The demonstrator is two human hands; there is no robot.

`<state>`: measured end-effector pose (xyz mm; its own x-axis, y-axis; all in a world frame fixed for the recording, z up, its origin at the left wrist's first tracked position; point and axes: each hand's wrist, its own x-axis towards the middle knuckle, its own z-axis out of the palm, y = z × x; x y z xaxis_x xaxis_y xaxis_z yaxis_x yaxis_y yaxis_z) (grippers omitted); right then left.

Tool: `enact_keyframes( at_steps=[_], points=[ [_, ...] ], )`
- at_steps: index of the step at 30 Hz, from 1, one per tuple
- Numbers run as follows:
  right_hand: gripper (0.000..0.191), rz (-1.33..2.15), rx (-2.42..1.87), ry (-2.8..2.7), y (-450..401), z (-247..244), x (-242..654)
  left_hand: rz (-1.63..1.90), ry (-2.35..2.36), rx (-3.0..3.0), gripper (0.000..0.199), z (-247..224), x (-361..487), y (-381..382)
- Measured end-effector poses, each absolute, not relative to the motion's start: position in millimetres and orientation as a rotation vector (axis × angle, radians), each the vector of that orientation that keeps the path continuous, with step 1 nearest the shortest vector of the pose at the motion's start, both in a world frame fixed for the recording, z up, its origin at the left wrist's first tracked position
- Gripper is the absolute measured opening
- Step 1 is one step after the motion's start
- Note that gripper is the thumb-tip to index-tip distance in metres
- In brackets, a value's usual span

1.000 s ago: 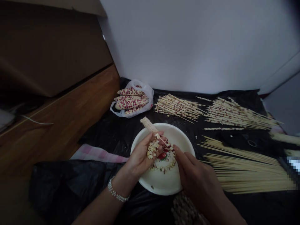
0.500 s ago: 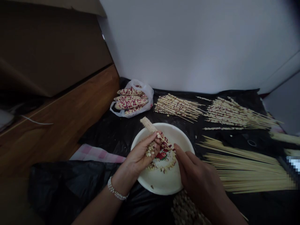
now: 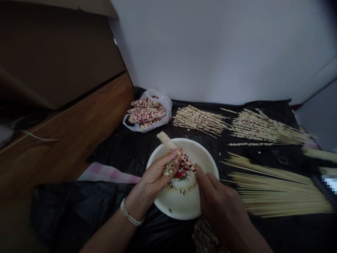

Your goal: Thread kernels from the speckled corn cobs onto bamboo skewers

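Observation:
Over a white bowl [image 3: 179, 207], my left hand [image 3: 155, 174] is closed around a corn cob [image 3: 166, 140]. The cob's upper end is stripped bare, while dark red and pale kernels remain on the lower end. Loose kernels [image 3: 170, 168] lie in the left palm. My right hand [image 3: 221, 196] is pinched on a thin wooden skewer [image 3: 181, 156], whose front part reaches the left fingertips, beside the cob. Most of the skewer is hidden by the right hand. More loose kernels [image 3: 184, 190] lie in the bowl, which has a red flower print.
A plastic bag [image 3: 166, 105] of speckled corn cobs stands at the back. To its right lie two piles of kernel-threaded skewers [image 3: 197, 119] [image 3: 255, 126]. Bare skewers [image 3: 279, 193] are spread at right on black plastic sheeting [image 3: 110, 149]. A white wall [image 3: 210, 52] rises behind.
My right hand has shifted slightly left and down, its fingers close to the cob's lower end. The left hand and cob have hardly moved.

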<state>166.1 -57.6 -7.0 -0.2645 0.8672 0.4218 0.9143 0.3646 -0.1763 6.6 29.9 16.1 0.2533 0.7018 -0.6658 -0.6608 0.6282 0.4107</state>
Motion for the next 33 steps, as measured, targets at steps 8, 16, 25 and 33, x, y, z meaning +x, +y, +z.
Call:
enact_keyframes(
  at_steps=[8, 16, 25, 33],
  points=[
    [0.05, -0.141, -1.565, -2.168, -57, -10, 162, 0.968, 0.967, 0.227, 0.012, 18, 9, 26],
    [0.047, -0.171, -1.549, -2.152, -56, -10, 160, 0.906, 1.018, 0.381, 0.007, 19, 9, 22],
    [0.041, -0.088, -1.542, -2.077, -46, -7, 172, 0.798, 0.747, 0.088, 0.027, 12, 6, 25],
    [0.034, 0.296, -1.409, -2.109, -45, 17, 201, 0.866, 0.555, -0.001, 0.056, 20, -2, 32]
  ],
)
